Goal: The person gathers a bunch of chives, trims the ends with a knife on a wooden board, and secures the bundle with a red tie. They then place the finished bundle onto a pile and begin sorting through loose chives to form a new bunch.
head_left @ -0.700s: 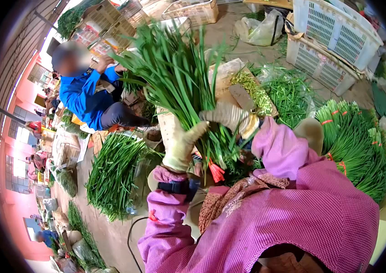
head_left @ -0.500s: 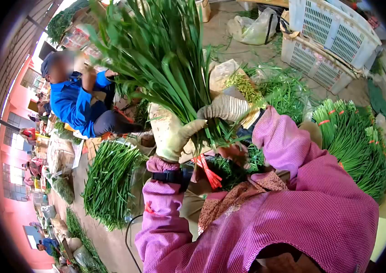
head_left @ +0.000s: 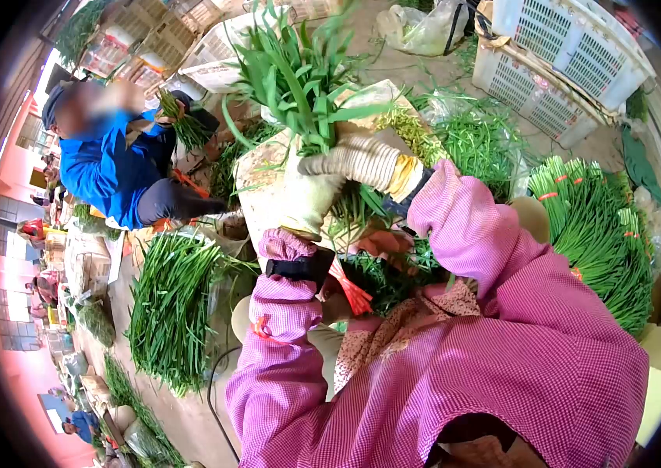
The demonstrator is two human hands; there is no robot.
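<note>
Both my hands wear pale work gloves and are closed round a bunch of chives (head_left: 295,86), whose long flat leaves point away from me. My left hand (head_left: 305,195) grips it from the left, near the lower stalks. Across the stalks, touching the left glove, lies my right hand (head_left: 362,162) in a ribbed glove. Some stalk ends show below the hands. Beneath them is a pale, soiled board (head_left: 256,175). Red ties (head_left: 351,290) hang just below my left wrist.
A chive pile (head_left: 171,312) lies at left, and red-banded bundles (head_left: 595,234) are stacked at right. Loose green trimmings (head_left: 478,148) lie beyond my right arm, near white crates (head_left: 533,93). A co-worker in blue (head_left: 108,164) sits at left holding a smaller bunch (head_left: 181,121).
The bunch has tipped away from me and looks shorter, its leaves lower in view. My hands have shifted slightly left and up. The co-worker's small bunch has come into clearer view.
</note>
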